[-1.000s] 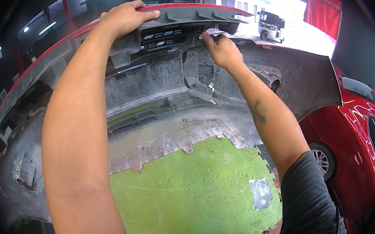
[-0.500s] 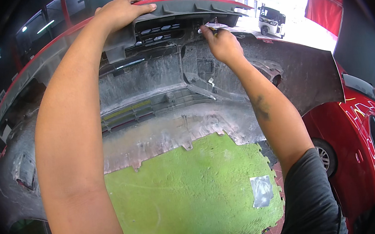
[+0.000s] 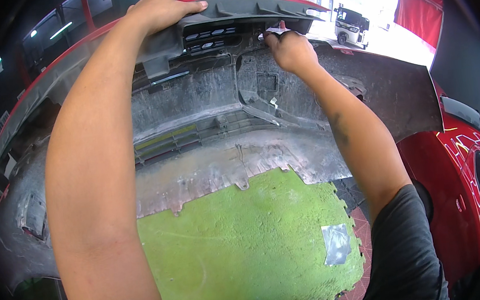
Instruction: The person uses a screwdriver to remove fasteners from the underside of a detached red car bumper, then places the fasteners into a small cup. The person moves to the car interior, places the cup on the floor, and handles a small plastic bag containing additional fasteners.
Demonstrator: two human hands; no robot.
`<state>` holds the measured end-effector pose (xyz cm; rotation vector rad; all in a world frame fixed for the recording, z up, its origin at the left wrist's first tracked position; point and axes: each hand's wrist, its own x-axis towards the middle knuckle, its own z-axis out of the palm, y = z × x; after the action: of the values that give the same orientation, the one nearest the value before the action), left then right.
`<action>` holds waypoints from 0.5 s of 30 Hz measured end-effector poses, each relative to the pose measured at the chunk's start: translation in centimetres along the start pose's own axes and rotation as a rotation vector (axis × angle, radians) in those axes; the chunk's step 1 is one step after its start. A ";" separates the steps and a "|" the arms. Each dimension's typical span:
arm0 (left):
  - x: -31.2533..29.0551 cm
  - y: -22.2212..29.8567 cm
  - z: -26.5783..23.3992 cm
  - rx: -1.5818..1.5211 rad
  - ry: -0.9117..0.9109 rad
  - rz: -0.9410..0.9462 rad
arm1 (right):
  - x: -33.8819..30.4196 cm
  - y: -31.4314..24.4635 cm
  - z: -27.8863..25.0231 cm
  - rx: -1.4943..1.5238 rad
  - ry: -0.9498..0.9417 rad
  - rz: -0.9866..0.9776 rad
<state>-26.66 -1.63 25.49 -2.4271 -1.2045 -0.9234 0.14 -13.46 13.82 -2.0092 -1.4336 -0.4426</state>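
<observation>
A large car bumper (image 3: 179, 104) stands with its dark, dusty inner side toward me and a red outer edge along its top. My left hand (image 3: 165, 11) is closed over that top edge, the thumb lying on the near side and the other fingers partly hidden behind. At the right end of the upper strip, my right hand (image 3: 293, 51) is closed close to the bumper's inner side. One fingertip points upward there. A small whitish bit shows by its thumb, but what the hand grips is mostly hidden.
Below the bumper lies a green foam mat (image 3: 248, 246) with a grey sheet (image 3: 336, 244) on it. A red car (image 3: 454, 188) stands close by on the right. Farther off, a small three-wheeled vehicle (image 3: 351, 27) is outside near a red curtain (image 3: 419, 17).
The whole view has shifted slightly. My right hand's fingers have changed position, with one fingertip now raised. My left hand keeps its hold on the top edge.
</observation>
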 end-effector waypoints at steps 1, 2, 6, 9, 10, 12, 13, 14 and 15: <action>0.2 0.6 0.3 -0.005 0.015 0.007 | 1.4 1.8 1.4 0.142 0.043 0.058; 0.2 0.1 0.3 0.004 0.022 0.001 | 1.8 1.4 2.0 0.304 0.078 0.102; -0.6 0.4 -0.4 -0.010 -0.042 -0.019 | 2.4 1.6 3.7 0.705 -0.021 0.249; -1.1 1.2 -0.8 0.009 -0.041 -0.038 | 1.8 1.1 3.4 0.224 0.194 -0.016; -1.1 1.0 -0.8 0.026 -0.022 -0.047 | 1.2 0.8 3.1 0.143 0.164 -0.043; -1.4 0.7 -1.4 0.032 -0.036 -0.044 | -1.0 -1.5 0.6 -0.016 0.101 -0.098; -1.4 0.7 -1.5 0.028 -0.043 -0.037 | -0.8 -1.4 0.7 -0.088 0.115 -0.138; -1.4 0.9 -1.3 0.027 -0.017 -0.036 | -0.6 -1.2 0.9 -0.163 0.130 -0.178; -1.4 1.1 -0.9 0.027 0.008 -0.035 | -0.2 -0.9 1.1 -0.237 0.144 -0.218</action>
<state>-26.79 -3.62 25.28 -2.3860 -1.2526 -0.9202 -0.87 -12.75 13.14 -1.9602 -1.5765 -0.8700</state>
